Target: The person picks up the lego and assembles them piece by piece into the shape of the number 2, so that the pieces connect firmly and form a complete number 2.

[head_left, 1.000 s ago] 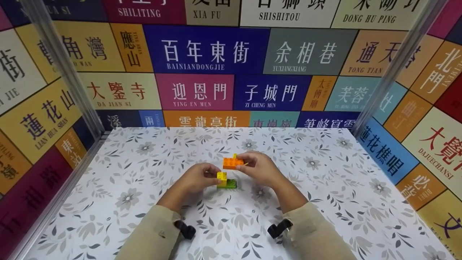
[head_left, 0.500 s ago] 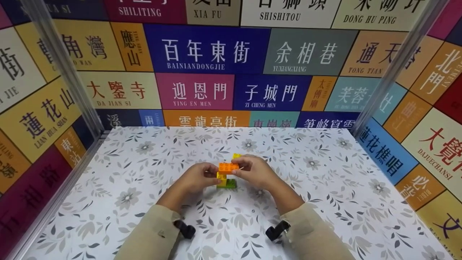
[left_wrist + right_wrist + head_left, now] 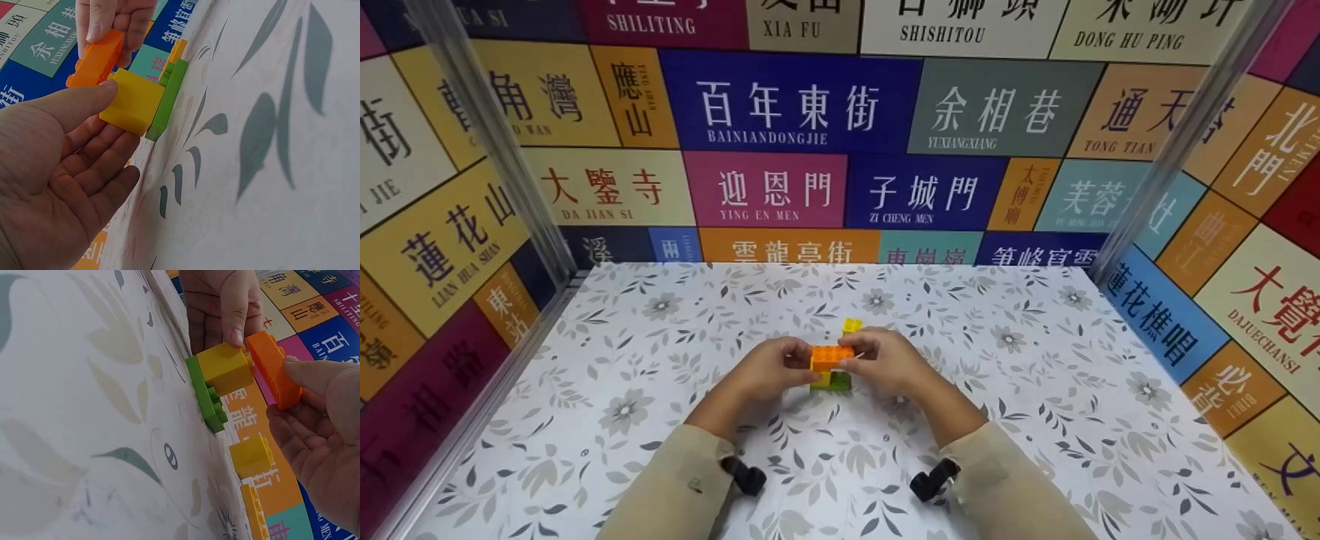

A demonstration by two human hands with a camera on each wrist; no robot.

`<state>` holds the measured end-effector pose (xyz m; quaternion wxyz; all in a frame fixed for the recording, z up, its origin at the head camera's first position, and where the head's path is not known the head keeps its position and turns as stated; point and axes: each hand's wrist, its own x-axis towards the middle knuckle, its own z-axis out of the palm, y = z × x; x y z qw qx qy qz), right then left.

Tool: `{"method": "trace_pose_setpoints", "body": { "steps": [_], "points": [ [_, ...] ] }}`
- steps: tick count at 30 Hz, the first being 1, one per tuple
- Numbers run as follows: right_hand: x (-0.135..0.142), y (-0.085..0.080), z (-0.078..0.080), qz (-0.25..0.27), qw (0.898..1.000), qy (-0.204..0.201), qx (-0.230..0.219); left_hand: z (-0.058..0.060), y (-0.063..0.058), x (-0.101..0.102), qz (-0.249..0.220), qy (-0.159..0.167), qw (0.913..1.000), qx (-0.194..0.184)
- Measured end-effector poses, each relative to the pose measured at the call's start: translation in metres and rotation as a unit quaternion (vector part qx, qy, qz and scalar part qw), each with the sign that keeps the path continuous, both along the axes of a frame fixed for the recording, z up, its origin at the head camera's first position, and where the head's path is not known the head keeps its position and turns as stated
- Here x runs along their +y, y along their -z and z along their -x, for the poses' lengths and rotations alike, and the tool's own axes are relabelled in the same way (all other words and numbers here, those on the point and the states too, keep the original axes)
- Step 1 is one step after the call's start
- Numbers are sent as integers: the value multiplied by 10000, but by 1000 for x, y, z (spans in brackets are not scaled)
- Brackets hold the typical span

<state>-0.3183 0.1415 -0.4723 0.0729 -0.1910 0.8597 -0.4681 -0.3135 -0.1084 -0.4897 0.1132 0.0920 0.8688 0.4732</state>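
Note:
My left hand [image 3: 772, 369] pinches a yellow building block [image 3: 135, 104] between thumb and fingers. The yellow block stands on one end of a thin green block [image 3: 207, 399], whose other studs show. My right hand [image 3: 885, 360] pinches an orange block [image 3: 831, 356] by its right end. The orange block [image 3: 275, 371] hangs close over the yellow block's studs, slightly tilted, with a narrow gap showing in the right wrist view. From the head camera it covers most of the yellow block.
Behind my right hand stands another yellow block [image 3: 250, 457], its top [image 3: 852, 325] showing over the fingers. A flat yellow-orange block [image 3: 255, 512] lies beyond it. The table [image 3: 622, 465] has a leaf-patterned cover, with sign-printed walls [image 3: 795, 97] around it.
My right hand has brought the orange block left and down over the yellow block. The yellow block behind has come into view. My left hand has stayed in place.

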Motion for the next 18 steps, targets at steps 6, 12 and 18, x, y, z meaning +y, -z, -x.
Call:
{"method": "trace_pose_setpoints", "body": {
  "steps": [6, 12, 18],
  "points": [
    [-2, 1, -1, -140, 9999, 42, -37, -1, 0, 0, -3, 58, 10000, 65],
    [-2, 1, -2, -196, 9998, 53, -49, -1, -2, 0, 26, 46, 10000, -18],
    [-2, 1, -2, -202, 9998, 51, -21, -2, -4, -1, -103, 88, 9999, 22]
  ]
}}
